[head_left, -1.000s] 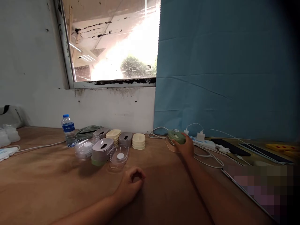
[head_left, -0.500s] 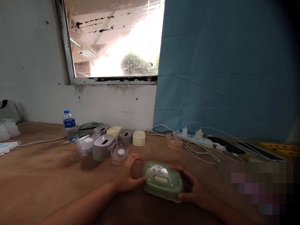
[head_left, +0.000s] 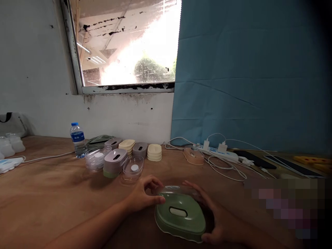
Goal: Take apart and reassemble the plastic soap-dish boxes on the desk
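In front of me is a green oval box with a slot in its top and something pale inside the slot. Over its far side a clear plastic cover is tilted up, blurred by motion. My left hand pinches the cover's left edge between thumb and fingers. At the right end is my right hand, its thumb against the box's near corner and its fingers reaching along the far side by the cover. Whether those fingers touch the cover or the box, I cannot tell.
Beyond my left hand stand lilac slotted boxes, cream stacked pieces, clear covers and a water bottle. To the right are an orange box, tangled white cables, a power strip and a phone.
The clear cover, which sat over the green box with its round label on top, has come up and away to the far side. The box's green top and slot now show bare.
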The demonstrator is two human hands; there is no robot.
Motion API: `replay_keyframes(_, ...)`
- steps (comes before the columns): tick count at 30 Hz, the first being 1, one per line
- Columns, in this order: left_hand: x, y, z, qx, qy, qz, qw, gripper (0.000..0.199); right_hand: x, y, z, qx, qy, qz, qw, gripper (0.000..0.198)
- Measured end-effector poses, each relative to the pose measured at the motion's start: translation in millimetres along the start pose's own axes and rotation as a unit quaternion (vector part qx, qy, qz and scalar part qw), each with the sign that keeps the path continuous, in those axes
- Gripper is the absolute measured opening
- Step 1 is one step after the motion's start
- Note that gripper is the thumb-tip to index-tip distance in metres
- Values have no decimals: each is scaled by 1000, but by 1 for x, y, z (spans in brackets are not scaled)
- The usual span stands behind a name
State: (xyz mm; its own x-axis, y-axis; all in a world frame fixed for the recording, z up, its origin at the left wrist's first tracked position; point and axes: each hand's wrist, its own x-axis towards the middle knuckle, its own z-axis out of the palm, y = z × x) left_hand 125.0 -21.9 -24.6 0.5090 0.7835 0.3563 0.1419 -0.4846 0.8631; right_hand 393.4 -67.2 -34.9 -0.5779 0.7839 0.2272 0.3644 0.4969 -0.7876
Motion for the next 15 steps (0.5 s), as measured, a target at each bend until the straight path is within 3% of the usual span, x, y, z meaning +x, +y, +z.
replay_keyframes(3, 3, -4, 3, -3, 63, -60, 996, 36, -1, 0, -3, -14, 0, -10, 1000, 114)
replay_keyframes(8, 13, -25, 6, -112, 126, -153, 974, 46, -1, 4, -13, -95, -23, -35, 995, 121)
replay_keyframes(12, 20, -42, 6, -216, 110, -208, 948, 50, 1, -5, -23, -208, -86, -63, 972, 87)
replay_keyframes(15, 21, -43, 7, -240, 103, -232, 937, 51, 2, -13, -28, -241, -114, -71, 961, 64)
